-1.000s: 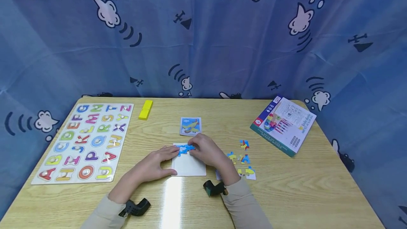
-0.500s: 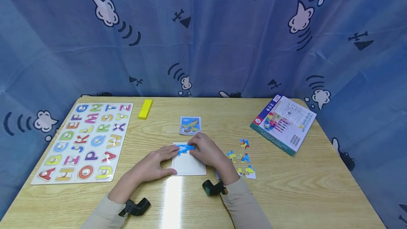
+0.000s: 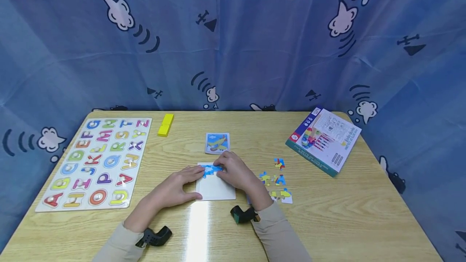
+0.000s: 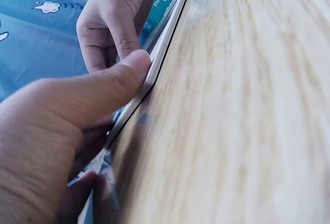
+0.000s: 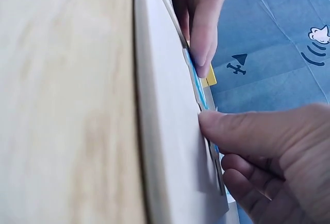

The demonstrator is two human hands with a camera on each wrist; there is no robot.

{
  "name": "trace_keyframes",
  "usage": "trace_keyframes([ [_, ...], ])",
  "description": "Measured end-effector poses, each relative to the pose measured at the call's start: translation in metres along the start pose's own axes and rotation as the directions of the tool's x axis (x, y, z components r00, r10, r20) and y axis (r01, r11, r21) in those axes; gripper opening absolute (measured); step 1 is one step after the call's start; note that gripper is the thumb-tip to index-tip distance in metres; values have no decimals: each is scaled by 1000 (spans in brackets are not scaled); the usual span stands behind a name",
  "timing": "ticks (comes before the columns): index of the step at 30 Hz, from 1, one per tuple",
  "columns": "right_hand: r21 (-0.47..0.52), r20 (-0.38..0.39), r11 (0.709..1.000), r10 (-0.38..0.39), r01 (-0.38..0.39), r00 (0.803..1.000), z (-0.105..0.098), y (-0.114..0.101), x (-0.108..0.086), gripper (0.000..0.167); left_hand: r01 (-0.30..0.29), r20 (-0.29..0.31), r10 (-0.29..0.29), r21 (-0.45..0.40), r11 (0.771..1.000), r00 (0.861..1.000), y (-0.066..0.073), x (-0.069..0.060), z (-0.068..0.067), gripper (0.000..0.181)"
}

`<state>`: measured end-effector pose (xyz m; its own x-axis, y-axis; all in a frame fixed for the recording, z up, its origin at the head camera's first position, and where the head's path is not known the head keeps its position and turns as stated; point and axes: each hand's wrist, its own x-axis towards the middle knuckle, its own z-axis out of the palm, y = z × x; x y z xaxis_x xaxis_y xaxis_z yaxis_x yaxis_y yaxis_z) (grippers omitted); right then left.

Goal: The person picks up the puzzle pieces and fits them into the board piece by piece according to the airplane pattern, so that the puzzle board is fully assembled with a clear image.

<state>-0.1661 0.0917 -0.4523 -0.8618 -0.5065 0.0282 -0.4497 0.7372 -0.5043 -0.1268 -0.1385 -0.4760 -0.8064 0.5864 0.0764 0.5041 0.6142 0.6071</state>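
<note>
A square white puzzle board (image 3: 217, 190) lies in front of me, with joined blue jigsaw pieces (image 3: 209, 170) along its far edge. My left hand (image 3: 177, 187) steadies the board from the left: its straight fingers rest on the far left corner, and its thumb (image 4: 116, 82) touches the board's edge. With thumb and fingers, my right hand (image 3: 237, 173) pinches a jigsaw piece at the right end of the blue row; in the right wrist view the thumb (image 5: 232, 131) presses against the piece's edge. The fingers partly hide that piece. Beyond the board lies a picture card (image 3: 217, 143) of a yellow plane.
Several loose jigsaw pieces (image 3: 280, 180) lie to the right, partly behind the right forearm. An alphabet board (image 3: 105, 165) covers the left side of the table. Yellow blocks (image 3: 166, 125) stand at the back, and a boxed set (image 3: 324, 140) lies at the back right.
The hands and the blue pieces stay nearly in place. The whole view shifts slightly, and the right fingers move a little at the pieces.
</note>
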Motion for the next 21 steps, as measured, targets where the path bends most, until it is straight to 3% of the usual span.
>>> trace_keyframes([
  [10,12,20,1000,-5,5,1000,0,1,-2,23,-57,-128,62,41,998,990,1,2,3,67],
  [18,28,-2,999,-30,30,1000,-1,3,-1,21,-158,-78,167,107,982,983,8,19,10,61],
  [21,41,-3,999,-33,33,999,-2,3,-1,21,-162,-57,171,137,977,984,10,23,11,60],
])
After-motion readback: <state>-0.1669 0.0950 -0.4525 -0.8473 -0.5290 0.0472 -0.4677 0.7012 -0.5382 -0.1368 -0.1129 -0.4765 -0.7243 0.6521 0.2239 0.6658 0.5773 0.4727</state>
